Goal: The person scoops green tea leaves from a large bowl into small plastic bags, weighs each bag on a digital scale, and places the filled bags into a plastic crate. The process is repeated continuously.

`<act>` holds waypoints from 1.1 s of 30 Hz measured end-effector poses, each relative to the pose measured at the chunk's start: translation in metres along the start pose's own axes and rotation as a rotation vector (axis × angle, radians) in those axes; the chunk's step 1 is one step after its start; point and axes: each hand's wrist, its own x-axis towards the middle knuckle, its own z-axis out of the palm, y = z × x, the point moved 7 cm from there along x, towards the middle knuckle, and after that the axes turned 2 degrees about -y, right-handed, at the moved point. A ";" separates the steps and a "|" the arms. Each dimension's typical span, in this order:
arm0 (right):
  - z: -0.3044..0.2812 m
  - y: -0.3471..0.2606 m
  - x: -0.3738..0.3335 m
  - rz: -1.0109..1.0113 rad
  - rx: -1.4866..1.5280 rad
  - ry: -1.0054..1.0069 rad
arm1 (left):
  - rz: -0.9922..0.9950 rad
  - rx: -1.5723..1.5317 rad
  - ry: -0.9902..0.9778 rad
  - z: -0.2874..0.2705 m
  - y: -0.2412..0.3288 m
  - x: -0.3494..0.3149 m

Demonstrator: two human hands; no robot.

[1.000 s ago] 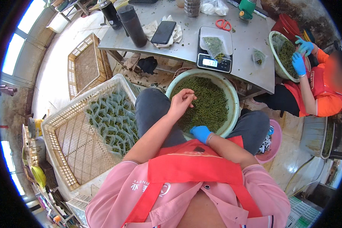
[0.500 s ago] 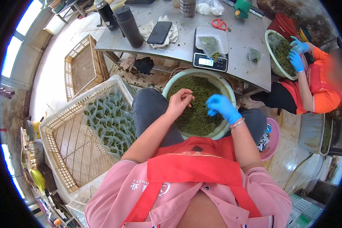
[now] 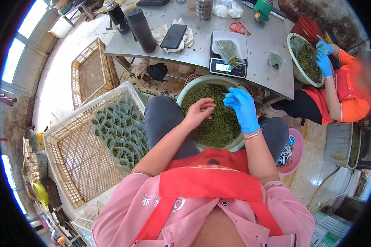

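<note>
Lattice crate: cream plastic [image 3: 80,160], to the left of the person; bare lattice floor on its left side.
Filled bags: clear, containing green produce, packed upright in rows [image 3: 119,133] along the right side of the lattice crate.
Table: metal top [image 3: 185,59], carrying a dark flask [image 3: 140,31] and, right of it, a black phone [image 3: 174,36] on a pale cloth [image 3: 189,40].
Left hand: bare [image 3: 200,112], fingers loosely curled above the basin; whether anything is held cannot be determined.
Basin: pale green, round [image 3: 184,88], below the front edge of the table; contains loose green produce [image 3: 216,133] under both hands.
Scale: black digital unit [image 3: 228,71] near the table edge; a part-filled clear bag [image 3: 226,49] lies on its pan.
Scissors: red handles [image 3: 237,27], behind the scale.
Right hand: blue glove [image 3: 242,108], raised over the right side of the basin, fingers bent toward the thumb; grip contents cannot be determined.
Second bag: clear, part-filled [image 3: 275,61], on the table right of the scale.
Pink basin: on the floor [image 3: 299,155], holding small white and blue items.
Co-worker: orange sleeves [image 3: 352,108], blue-gloved hands [image 3: 324,64] at another produce basin [image 3: 291,53].
</note>
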 end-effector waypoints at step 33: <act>0.118 -0.063 0.103 -0.630 -1.979 -0.229 | 0.694 1.264 0.709 -0.077 0.113 0.071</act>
